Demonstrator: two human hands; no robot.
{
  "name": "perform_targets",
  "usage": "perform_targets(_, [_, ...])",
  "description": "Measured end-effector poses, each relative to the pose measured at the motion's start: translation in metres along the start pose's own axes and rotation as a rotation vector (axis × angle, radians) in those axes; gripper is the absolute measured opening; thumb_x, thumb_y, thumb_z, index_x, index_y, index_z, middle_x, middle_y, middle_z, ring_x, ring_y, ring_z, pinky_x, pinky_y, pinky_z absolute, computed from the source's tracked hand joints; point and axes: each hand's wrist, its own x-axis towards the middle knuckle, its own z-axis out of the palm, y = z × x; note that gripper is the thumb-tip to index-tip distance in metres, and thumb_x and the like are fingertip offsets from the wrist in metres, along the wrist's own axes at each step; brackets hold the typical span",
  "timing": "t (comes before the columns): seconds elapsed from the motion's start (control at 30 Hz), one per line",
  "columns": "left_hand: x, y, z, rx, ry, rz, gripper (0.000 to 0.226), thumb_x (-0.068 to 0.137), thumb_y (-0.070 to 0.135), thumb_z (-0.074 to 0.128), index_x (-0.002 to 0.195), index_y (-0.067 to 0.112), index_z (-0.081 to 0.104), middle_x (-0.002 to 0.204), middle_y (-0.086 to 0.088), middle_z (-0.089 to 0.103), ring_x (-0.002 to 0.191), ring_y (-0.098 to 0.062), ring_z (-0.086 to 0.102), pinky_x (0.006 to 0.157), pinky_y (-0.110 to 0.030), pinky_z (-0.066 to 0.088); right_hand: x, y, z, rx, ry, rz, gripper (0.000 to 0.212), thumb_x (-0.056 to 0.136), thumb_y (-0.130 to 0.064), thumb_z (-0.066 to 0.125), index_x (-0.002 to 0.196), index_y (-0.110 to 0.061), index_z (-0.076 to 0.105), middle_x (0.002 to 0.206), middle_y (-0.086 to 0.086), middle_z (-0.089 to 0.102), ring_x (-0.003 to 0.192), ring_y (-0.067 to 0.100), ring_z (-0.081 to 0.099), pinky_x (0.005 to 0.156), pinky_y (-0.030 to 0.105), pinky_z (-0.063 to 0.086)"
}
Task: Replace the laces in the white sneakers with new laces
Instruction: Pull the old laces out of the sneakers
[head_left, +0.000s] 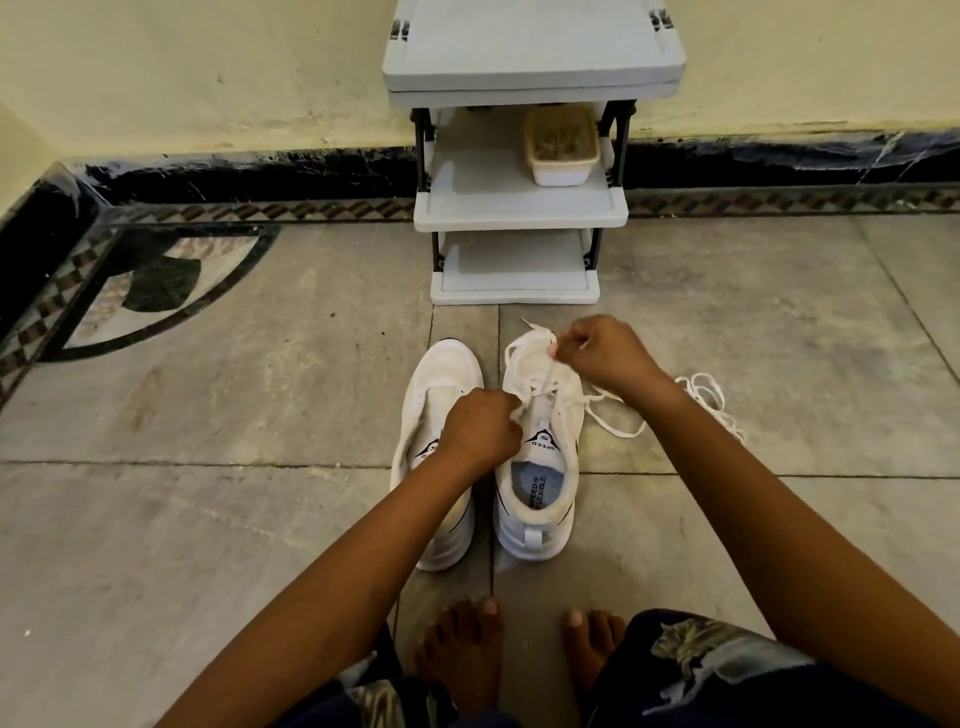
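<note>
Two white cloth sneakers stand side by side on the grey stone floor (208, 415), toes pointing away from the person. The left sneaker (441, 374) has no lace showing on the part I can see. The right sneaker (540, 499) has a white flat lace (540, 387) crossing through its holes, and black words are printed on its tongue and on the blue pad inside.

The left hand (480, 428) reaches across the left sneaker. Its fingers are curled tight and pinch the white flat lace at the lace holes of the right sneaker. The right hand (605, 358) is up over the toe of the right sneaker. Its finger and thumb pinch one end of the same lace, and the lace runs straight down from them to the holes. The two hands are apart, one at each end of that stretch of lace.

A loose white lace (711, 395) lies in a loopy heap on the floor, to the right of the right sneaker. Part of it goes under the right arm. I cannot tell if it joins the lace in the shoe.

Behind the sneakers, a pale grey plastic shelf rack (519, 213) stands against the cream wall (208, 78). A white plastic tub (561, 171) sits on its middle shelf. The person's bare feet (467, 649) rest on the floor near the heels of the sneakers.
</note>
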Motion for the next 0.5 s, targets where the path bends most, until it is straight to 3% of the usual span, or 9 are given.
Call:
perform_targets(0.07, [-0.001,-0.001,0.000,0.008,0.007,0.004,0.018,0.084,0.013,0.051,0.094,0.004,0.063,0.097,-0.019,0.064,0.093,-0.037,0.057,0.065,-0.030,0.034,-0.004,0.014,0.013,-0.278,-0.181,0.039,0.024,0.083,-0.031,0.068,0.099,-0.013,0.071,0.106,0.003,0.068,0.102,0.021,0.061,0.086,0.032,0.047])
perform_targets(0.13, [-0.001,-0.002,0.000,0.013,0.009,0.004,0.020,0.085,0.014,0.051,0.099,0.006,0.064,0.099,-0.018,0.065,0.094,-0.037,0.057,0.067,-0.031,0.036,-0.012,0.022,0.028,-0.377,-0.294,0.106,0.033,0.078,-0.040,0.070,0.105,-0.021,0.066,0.110,-0.001,0.065,0.106,0.019,0.058,0.086,0.031,0.046])
perform_targets(0.23, [0.000,-0.001,0.000,0.013,0.010,-0.002,0.020,0.086,0.014,0.050,0.099,0.007,0.063,0.098,-0.019,0.065,0.092,-0.036,0.057,0.066,-0.030,0.035,-0.017,0.022,0.044,-0.408,-0.177,0.133,0.040,0.073,-0.042,0.070,0.108,-0.024,0.063,0.108,-0.001,0.064,0.103,0.019,0.058,0.076,0.028,0.043])
perform_targets(0.37, [0.000,0.000,0.000,0.029,-0.001,-0.003,0.025,0.088,0.016,0.050,0.107,0.008,0.063,0.102,-0.018,0.065,0.095,-0.036,0.058,0.068,-0.030,0.036,-0.013,0.013,0.049,-0.575,0.001,0.096,0.025,0.078,-0.034,0.063,0.098,-0.019,0.066,0.103,0.003,0.067,0.096,0.023,0.062,0.069,0.025,0.035])
perform_targets(0.5, [0.000,0.001,0.000,0.039,-0.002,-0.009,0.028,0.087,0.016,0.049,0.110,0.008,0.063,0.103,-0.019,0.064,0.095,-0.036,0.058,0.066,-0.029,0.035,-0.010,0.007,0.050,-0.728,-0.008,0.018,0.020,0.085,-0.023,0.055,0.102,-0.017,0.064,0.104,0.004,0.066,0.099,0.025,0.062,0.071,0.027,0.034])
